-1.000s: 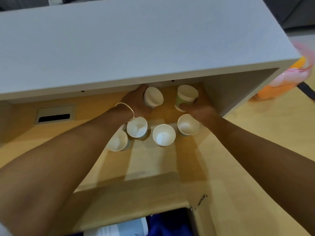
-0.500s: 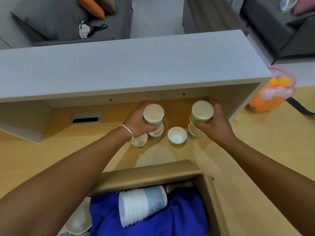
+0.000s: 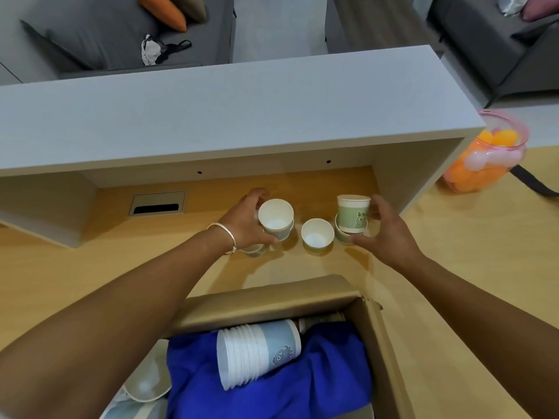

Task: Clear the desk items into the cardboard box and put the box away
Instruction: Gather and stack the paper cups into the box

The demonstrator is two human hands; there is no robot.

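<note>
The left hand [image 3: 246, 220], with a thin silver bangle [image 3: 225, 237] on its wrist, is wrapped around a small white paper cup [image 3: 276, 216]. That cup sits inside another cup on the light wooden desk [image 3: 60, 267]. One more little cup [image 3: 254, 250] peeks out just under the left hand, mostly hidden.

The right hand [image 3: 390, 234] has its fingers spread beside a small green paper cup with a cartoon animal on it [image 3: 353, 213]. The green cup stands tilted a bit inside a lower paper cup [image 3: 344, 235]. The thumb reaches toward the lower cup and the fingers lie behind the green one. I cannot tell if the hand is really grasping it or just touching it.

Between the two hands stands a single open white paper cup [image 3: 317, 236], all by itself on the desk.

All these cups sit under the edge of a long grey shelf [image 3: 227, 110] that runs across the far side of the desk. To the left, under the shelf, is a grey cable slot [image 3: 157, 204] set in the desk.

The brown cardboard box [image 3: 272, 300] is near the person, open at the top. Inside it lies a bright blue cloth [image 3: 317, 382], with a stack of white and pale blue paper cups [image 3: 257, 352] lying on its side on top. A white bowl [image 3: 145, 385] lies in the left part of the box.

Far right on the desk stands a clear jar with a pink rim [image 3: 487, 152], full of orange and white balls.
</note>
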